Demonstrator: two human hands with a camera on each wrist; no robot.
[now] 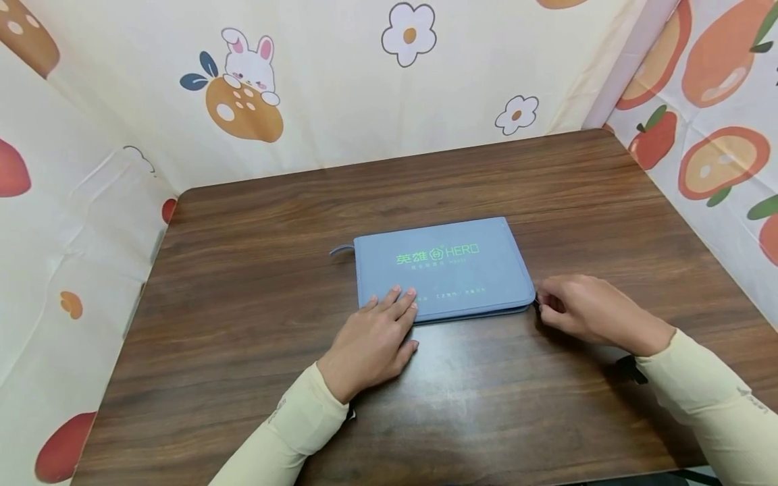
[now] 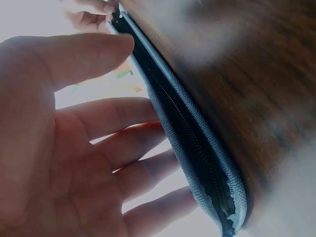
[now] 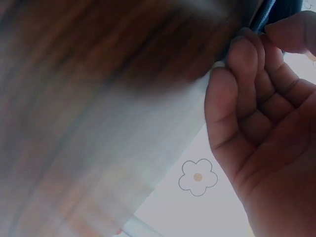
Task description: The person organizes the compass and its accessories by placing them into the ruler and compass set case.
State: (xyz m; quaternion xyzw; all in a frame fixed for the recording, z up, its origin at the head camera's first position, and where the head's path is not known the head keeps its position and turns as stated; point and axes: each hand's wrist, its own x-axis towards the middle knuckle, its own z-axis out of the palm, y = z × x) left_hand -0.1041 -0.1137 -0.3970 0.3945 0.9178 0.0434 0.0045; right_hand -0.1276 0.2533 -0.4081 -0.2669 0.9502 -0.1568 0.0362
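Observation:
A flat blue zippered case [image 1: 450, 273] with green lettering reading "HERO" lies on the wooden table, a small strap [image 1: 342, 249] sticking out at its left end. My left hand [image 1: 372, 344] rests with fingers spread on the near left part of its cover. At the near right corner, my right hand [image 1: 589, 307] pinches the dark zipper pull [image 1: 537, 305] with curled fingers. In the left wrist view, the toothed zipper [image 2: 185, 121] runs between two blue edges that stand apart, with the right hand [image 2: 89, 17] at the far end. Fingers partly hide the pull in the right wrist view.
The brown wood-grain table [image 1: 255, 270] surrounds the case on all sides. Cream cloth [image 1: 340, 88] printed with fruit, flowers and a rabbit hangs behind it, and similar printed cloth [image 1: 668, 182] stands along the right edge and the left.

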